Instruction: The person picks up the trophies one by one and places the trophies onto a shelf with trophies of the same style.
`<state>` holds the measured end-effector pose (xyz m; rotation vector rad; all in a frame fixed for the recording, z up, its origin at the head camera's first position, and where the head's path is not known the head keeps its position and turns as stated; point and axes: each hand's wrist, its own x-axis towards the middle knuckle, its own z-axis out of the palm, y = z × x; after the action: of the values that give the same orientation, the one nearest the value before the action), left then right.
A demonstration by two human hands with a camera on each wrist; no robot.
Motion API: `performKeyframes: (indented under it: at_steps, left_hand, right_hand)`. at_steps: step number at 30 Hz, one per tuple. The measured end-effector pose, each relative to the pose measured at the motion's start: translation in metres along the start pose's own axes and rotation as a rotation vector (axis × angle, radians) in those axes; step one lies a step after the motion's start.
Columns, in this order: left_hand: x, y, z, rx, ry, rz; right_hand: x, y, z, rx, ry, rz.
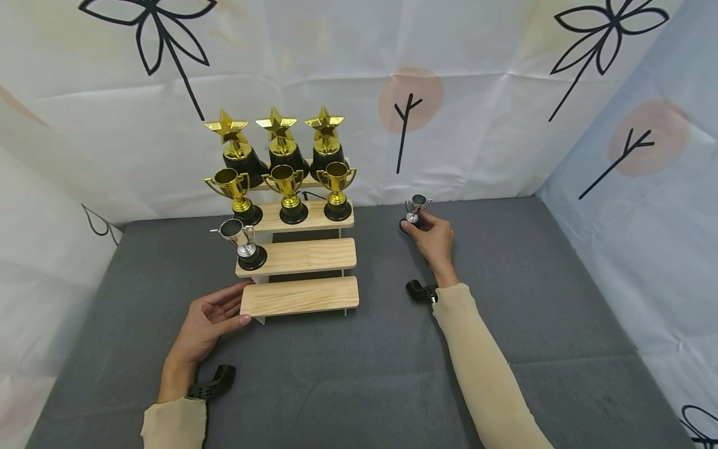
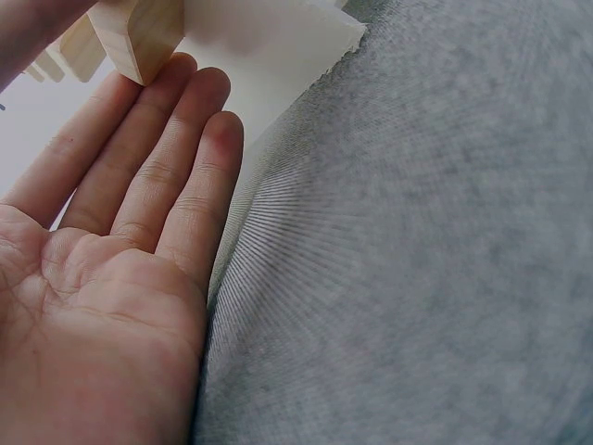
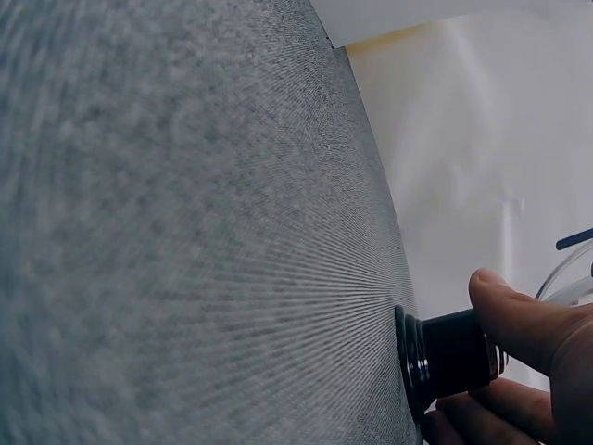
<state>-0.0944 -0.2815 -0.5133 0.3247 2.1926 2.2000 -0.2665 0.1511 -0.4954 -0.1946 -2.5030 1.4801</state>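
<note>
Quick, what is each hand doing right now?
Left hand: open, straight fingers resting against the end of the wooden stand's bottom step.
Right hand: holding the small silver trophy by its black base, on the grey surface.

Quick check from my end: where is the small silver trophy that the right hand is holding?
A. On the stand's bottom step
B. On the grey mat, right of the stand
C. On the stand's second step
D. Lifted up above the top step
B: the right hand grips the silver trophy by its black base, which sits on the grey mat, apart from the wooden stand.
</note>
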Motion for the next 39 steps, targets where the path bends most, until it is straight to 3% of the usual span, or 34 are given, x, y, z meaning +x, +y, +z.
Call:
performKeyframes:
  at_steps: [21,31,39]
  left_hand:
    - [-0.001,0.0,0.0,0.013,0.004,-0.005]
    - [0.0,0.003,0.001,0.02,0.009,-0.012]
    - [0.0,0.004,0.001,0.005,0.013,-0.017]
  right_hand:
    - [-0.002,0.002,0.002,0.026,0.035,0.0]
    - [-0.008,-0.009,-0.005,0.11,0.038,-0.047]
    - [-0.017,-0.018,-0.013,0.109,0.061,-0.068]
